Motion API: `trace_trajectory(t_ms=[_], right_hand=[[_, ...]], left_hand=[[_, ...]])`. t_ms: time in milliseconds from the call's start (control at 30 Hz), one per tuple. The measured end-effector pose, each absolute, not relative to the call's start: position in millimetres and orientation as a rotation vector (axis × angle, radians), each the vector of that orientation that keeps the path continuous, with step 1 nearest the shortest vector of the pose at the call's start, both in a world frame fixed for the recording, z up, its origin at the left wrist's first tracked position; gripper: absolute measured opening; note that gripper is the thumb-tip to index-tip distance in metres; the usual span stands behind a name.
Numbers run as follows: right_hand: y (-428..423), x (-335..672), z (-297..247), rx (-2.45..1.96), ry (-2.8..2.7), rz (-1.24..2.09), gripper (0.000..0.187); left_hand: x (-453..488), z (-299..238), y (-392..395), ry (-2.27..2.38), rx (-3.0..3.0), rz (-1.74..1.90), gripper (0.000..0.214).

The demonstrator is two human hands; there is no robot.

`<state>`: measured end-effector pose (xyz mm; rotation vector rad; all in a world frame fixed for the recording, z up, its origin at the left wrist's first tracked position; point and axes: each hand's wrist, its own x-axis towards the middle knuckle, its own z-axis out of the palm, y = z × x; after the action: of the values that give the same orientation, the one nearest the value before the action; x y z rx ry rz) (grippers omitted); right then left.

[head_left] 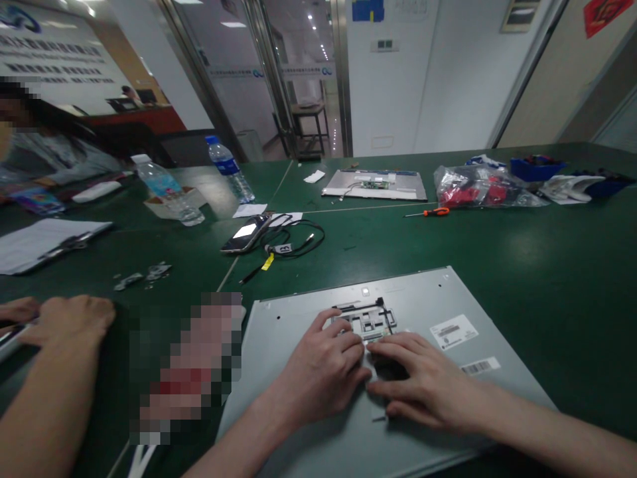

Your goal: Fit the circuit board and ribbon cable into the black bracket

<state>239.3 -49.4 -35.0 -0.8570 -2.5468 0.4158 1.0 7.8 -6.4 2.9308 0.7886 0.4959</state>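
A flat grey metal panel [308,318], like the back of a display, lies on the table before me. Near its upper middle is a cutout with a bracket and dark fittings [371,322]. At the left edge of this cutout rests my left hand [326,365], its fingers bent and close together; whatever they grip is hidden. Just right of it, my right hand [423,382] touches the panel with bent fingers held apart, a dark gap between them. Two white labels, one a square sticker [454,331] and one a barcode strip [480,366], are beside my right hand.
A co-worker's arm [60,372] reaches in at left, beside a pixelated phone-shaped area [192,365]. Beyond lie a phone [246,232], a coiled cable [298,249], an orange screwdriver [435,212], another panel [373,184], two bottles [166,189] and a plastic bag [488,187].
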Motion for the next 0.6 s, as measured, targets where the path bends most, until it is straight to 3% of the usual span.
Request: trace_trajectory(t_ms=[600], right_hand=[[-47.7,239.1,-37.6,-0.907,-2.466,0.323,0.032]], left_hand=[[0.4,-6.0,7.3,0.795,2.940,0.427,0.018]])
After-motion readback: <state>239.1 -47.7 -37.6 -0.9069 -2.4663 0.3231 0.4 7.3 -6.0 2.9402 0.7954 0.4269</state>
